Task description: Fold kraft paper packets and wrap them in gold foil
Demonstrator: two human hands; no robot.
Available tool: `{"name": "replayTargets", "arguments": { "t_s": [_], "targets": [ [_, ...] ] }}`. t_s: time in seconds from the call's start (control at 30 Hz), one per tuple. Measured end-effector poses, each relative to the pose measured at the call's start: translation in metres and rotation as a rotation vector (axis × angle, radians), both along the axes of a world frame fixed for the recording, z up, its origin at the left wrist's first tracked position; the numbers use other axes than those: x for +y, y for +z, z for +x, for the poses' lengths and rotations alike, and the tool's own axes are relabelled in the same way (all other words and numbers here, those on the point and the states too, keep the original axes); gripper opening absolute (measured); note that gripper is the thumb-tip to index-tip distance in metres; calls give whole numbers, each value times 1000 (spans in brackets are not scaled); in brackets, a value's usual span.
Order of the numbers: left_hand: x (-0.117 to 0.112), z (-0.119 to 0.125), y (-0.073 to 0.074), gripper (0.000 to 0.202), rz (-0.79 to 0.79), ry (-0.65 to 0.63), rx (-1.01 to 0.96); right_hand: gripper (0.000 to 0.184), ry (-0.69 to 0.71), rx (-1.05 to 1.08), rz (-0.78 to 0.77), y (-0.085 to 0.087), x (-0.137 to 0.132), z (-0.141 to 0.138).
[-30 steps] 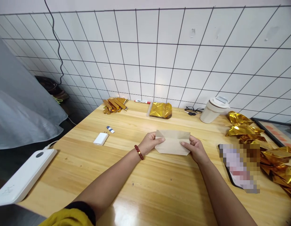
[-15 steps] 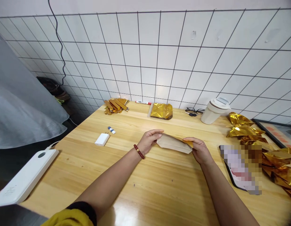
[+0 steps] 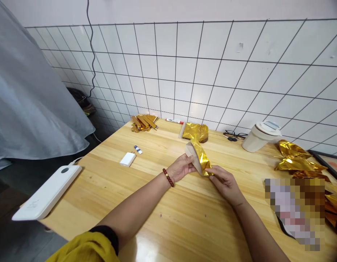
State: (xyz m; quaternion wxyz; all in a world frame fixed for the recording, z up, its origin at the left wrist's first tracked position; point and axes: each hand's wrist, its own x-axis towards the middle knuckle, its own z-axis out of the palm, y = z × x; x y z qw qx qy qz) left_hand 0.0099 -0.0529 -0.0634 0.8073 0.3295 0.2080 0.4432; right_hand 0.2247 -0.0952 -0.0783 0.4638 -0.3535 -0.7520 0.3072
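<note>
Above the middle of the wooden table point(image 3: 163, 218) both my hands hold a folded sheet of paper point(image 3: 197, 157), gold foil on one face and plain tan on the other. It stands tilted on end, gold face to the right. My left hand point(image 3: 181, 167), with a red bead bracelet on its wrist, pinches the sheet's lower left side. My right hand point(image 3: 224, 182) grips its bottom right corner.
Along the wall lie a bundle of folded gold strips point(image 3: 144, 122), a red marker point(image 3: 174, 121), a pack of gold sheets point(image 3: 195, 131), glasses point(image 3: 231, 136) and a white lidded cup point(image 3: 259, 136). Folded gold pieces point(image 3: 299, 160) pile at the right. A white charger point(image 3: 127, 159) and white device point(image 3: 48, 192) sit left.
The paper, flat and tan side up a second ago, has been lifted and turned upright so its gold face shows. Both hands moved closer together. The camera view shifted left.
</note>
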Motion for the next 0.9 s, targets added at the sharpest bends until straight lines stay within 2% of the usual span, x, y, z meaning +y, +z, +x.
{"name": "replayTargets", "arguments": {
  "t_s": [0.13, 0.23, 0.4, 0.5, 0.7, 0.77, 0.9],
  "targets": [
    [2, 2, -1, 39, -62, 81, -8, 21, 83, -7, -3, 4, -2, -3],
    [3, 3, -3, 36, -87, 132, 4, 17, 84, -6, -46, 7, -3, -1],
    [1, 5, -3, 37, -56, 174, 41, 20, -106, 98, -215, 5, -1, 0],
    [-1, 6, -2, 36, -26, 147, 72, 36, -154, 105, -341, -1, 1, -4],
    [-7, 7, 5, 44, 2, 181, 75, 23, -147, -54, -248, -5, 1, -9],
    [-8, 9, 5, 48, 8, 234, 98, 21, -157, -70, -226, -4, 0, -10],
    [-7, 12, 1, 41, -61, 375, 126, 24, -133, -12, -268, 0, -1, -9]
  ]
}}
